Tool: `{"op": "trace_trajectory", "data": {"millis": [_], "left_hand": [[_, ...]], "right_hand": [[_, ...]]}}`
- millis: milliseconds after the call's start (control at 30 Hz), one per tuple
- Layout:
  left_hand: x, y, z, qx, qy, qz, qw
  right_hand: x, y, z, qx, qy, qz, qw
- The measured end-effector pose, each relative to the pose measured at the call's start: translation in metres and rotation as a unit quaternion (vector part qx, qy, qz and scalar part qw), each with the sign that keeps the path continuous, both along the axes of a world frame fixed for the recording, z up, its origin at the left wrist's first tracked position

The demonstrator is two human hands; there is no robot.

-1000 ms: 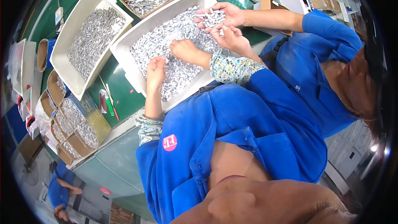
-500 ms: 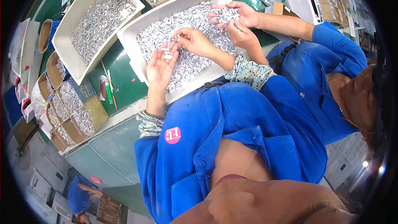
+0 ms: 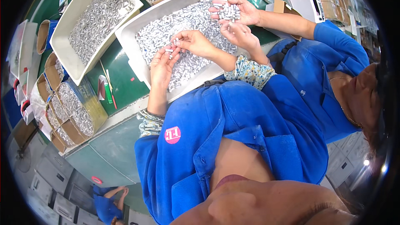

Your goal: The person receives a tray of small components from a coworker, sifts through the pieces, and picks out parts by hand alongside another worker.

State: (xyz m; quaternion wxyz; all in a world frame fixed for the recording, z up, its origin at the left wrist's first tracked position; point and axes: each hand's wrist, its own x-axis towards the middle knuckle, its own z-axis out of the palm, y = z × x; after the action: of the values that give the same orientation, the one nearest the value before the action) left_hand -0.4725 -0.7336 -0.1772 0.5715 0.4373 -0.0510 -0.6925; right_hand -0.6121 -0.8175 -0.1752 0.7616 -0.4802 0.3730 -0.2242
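In the middle of the view, my left hand is turned palm up, fingers curled around a few small silver metal cylinders. My right hand is just to its right, thumb and forefinger pinching one such cylinder near the left fingertips. Both are over a white plastic tub holding a thick layer of these cylinders. A co-worker's hand cups a small pile of cylinders above the tub's right part. The co-worker's other hand is below it, over the same tub.
A second white tub of cylinders stands to the left. Behind is a cardboard box of longer pieces. A divided carton of cylinders sits at the table's left edge, near a green pen-like item. The co-worker sits close on my right.
My left fingers have curled further in, and that hand has tilted slightly. The co-worker's lower hand has moved down from the held pile. A distant person at lower left has shifted right.
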Motion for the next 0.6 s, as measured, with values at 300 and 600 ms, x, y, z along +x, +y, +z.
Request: {"op": "trace_trajectory", "data": {"millis": [300, 600], "left_hand": [[-0.0026, 0.0021, -0.0009, 0.043, -0.102, -0.025, 0.994], [-0.0071, 0.0014, 0.0033, 0.027, -0.117, -0.021, 0.992]], "right_hand": [[-0.0032, 0.0031, -0.0058, 0.031, -0.022, 0.018, 0.999], [-0.0034, 0.0083, -0.0052, 0.05, 0.005, -0.006, 0.999]]}}
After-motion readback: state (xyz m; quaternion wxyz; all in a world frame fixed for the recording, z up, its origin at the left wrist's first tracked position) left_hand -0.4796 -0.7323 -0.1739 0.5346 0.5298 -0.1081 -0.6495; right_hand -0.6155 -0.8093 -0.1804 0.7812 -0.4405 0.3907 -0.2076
